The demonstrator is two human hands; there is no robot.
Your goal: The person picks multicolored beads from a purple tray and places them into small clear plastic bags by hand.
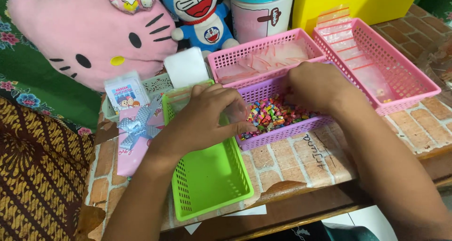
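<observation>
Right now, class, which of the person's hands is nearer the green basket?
Left. The left hand hovers directly over the green basket, holding a small clear bag. The right hand is off to its side, inside the purple basket.

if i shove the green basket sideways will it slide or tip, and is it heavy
The green basket looks empty with thin lattice walls, so it is probably light and slides easily. It is low and wide, so tipping seems unlikely. Its near corner seems to overhang the table edge, so a push that way might drop it.

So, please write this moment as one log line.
left hand: holds small clear bag | right hand: in purple basket, on beads | green basket: empty
</observation>
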